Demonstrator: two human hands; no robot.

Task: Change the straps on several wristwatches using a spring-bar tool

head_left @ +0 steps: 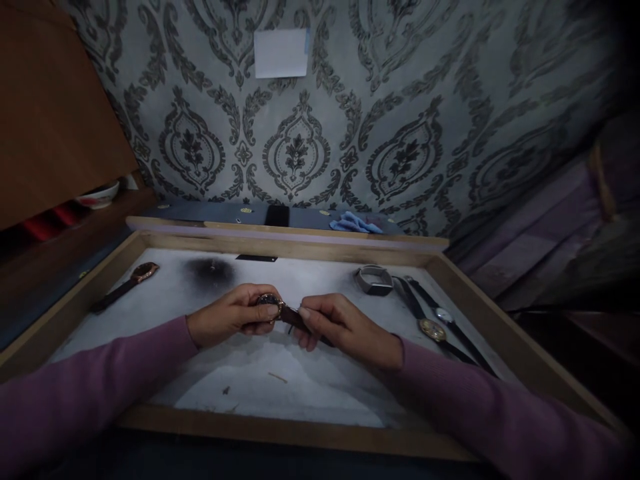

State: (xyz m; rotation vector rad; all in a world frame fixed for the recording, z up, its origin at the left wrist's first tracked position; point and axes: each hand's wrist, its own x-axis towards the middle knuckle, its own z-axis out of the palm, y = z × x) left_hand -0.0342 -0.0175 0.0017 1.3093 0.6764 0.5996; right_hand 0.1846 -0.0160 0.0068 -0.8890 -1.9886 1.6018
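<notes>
Above the middle of a shallow wooden tray, a wristwatch with a dark dial, gold-coloured case and brown strap is held between my two hands. My left hand is closed on the watch case, thumb along its edge. The fingers of my right hand pinch the brown strap close to the case; part of the strap is hidden behind them. Whether a small tool is also in the right fingers cannot be made out.
A brown-strapped watch lies at the tray's left. On the right are a metal-banded watch, a gold-cased watch and a slim dark-strapped watch. A flat black piece and a blue cloth are towards the back.
</notes>
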